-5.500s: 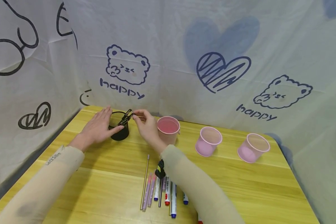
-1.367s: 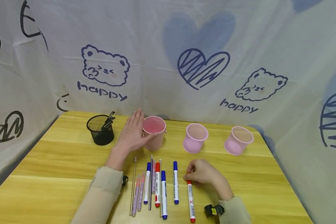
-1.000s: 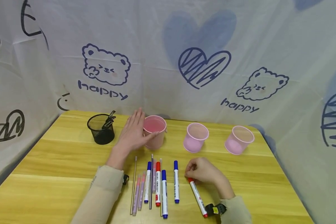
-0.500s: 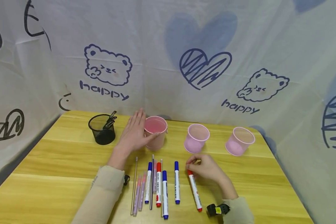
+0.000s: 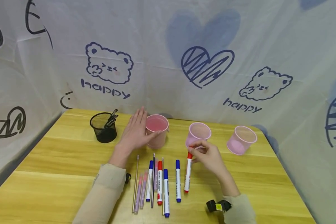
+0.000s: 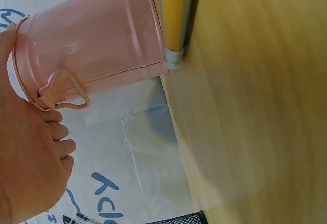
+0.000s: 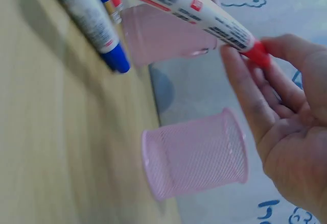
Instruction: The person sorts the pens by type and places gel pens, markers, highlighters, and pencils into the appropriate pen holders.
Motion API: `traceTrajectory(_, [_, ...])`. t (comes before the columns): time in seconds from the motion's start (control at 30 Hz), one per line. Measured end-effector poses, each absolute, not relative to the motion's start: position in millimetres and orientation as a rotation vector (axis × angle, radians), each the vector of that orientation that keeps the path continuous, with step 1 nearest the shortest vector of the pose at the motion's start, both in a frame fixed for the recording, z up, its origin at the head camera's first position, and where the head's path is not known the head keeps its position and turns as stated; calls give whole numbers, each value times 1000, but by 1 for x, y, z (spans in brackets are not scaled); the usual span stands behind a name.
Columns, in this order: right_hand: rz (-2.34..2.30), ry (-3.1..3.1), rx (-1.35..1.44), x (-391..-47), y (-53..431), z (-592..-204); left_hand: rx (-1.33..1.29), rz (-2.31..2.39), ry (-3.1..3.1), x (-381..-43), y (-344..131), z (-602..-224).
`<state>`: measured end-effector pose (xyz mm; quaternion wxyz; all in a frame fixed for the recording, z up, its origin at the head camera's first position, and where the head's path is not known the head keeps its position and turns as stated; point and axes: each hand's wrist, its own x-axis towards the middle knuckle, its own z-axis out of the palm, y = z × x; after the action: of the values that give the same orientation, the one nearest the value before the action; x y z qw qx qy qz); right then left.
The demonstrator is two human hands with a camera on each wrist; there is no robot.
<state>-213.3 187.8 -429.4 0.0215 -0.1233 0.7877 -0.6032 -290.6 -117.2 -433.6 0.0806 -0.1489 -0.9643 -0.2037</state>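
My right hand [image 5: 210,157] pinches a red-capped whiteboard marker [image 5: 188,174] by its cap, between thumb and fingers. The marker hangs steeply, cap up, in front of the middle pink mesh cup [image 5: 199,131]. In the right wrist view its white barrel [image 7: 189,9] slants above the table. My left hand [image 5: 134,132] lies against the left side of a pink metal bucket [image 5: 157,140], fingers straight, thumb across its front near the rim. The left wrist view shows the bucket's wall and small handle [image 6: 74,89] beside that hand.
On the table lie blue-capped markers [image 5: 178,180], another red marker [image 5: 160,183], pencils [image 5: 135,183] and pinkish pens [image 5: 139,194] in a loose row. A black mesh cup [image 5: 105,132] with several black pens stands back left, another pink mesh cup [image 5: 240,141] back right.
Earlier both hands were at the black cup with black pens. The left hand then moved to the bucket. The right hand has lifted the red marker and carried it toward the middle pink cup.
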Motion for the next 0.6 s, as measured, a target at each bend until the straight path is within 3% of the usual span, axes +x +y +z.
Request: traceTrajectory(0.6, [-2938,2207,-470,-244,140,-388,-442,-607,-2882,-290,-118,-433])
